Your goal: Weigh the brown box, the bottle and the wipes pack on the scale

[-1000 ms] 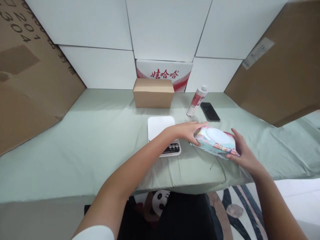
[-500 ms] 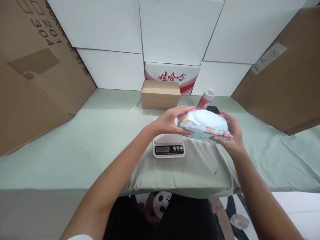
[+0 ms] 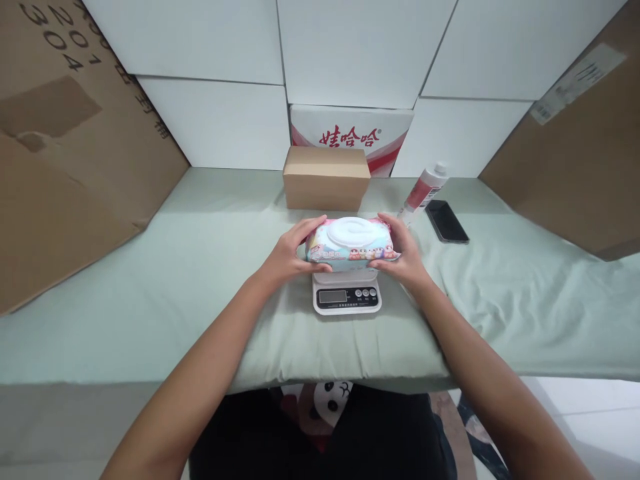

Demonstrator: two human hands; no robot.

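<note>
A pack of wet wipes (image 3: 350,252), light blue and pink with a white oval lid, is held level between my two hands. My left hand (image 3: 295,252) grips its left end, thumb at the front edge and fingers at the back. Around the right end closes my right hand (image 3: 403,253). Under the pack is a white digital kitchen scale (image 3: 320,301), whose display and buttons show in front while its weighing plate is mostly covered. Whether the pack touches the plate I cannot tell.
Behind the pack stands a small brown carton (image 3: 325,180), with a white and red box (image 3: 350,123) at the wall. A white and red bottle (image 3: 425,190) and a black phone (image 3: 447,222) are to the right. Large cardboard sheets (image 3: 75,167) flank the green-covered table (image 3: 165,300).
Both hands have carried the wet wipes pack left, from the right of the scale to over it. The phone, mostly hidden before, now shows fully. The camera view has shifted slightly.
</note>
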